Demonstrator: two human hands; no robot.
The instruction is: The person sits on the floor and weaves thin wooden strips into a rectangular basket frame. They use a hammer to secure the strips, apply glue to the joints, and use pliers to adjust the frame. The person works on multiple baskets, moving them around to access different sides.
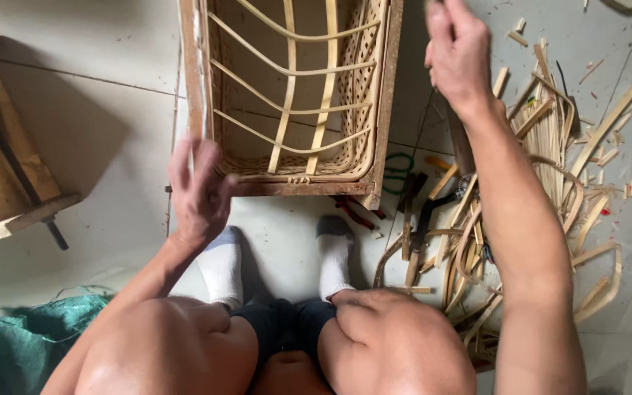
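- The rattan basket (294, 95) sits in its wooden frame (298, 189) on the floor (96, 124) straight ahead of your feet (221, 267).
- Your left hand (197, 192) is at the frame's near left corner; your right hand (456, 51) is raised beside its right rail.
- The heap of cane strips (543, 183) lies to your right (tools are mixed in near the frame).
- A wooden stool (1, 161) stands to the left, with a sack (16, 336) nearer you.

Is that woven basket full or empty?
Empty. Through the basket only its bare cane ribs and the floor behind show. The left hand is at its frame's corner.
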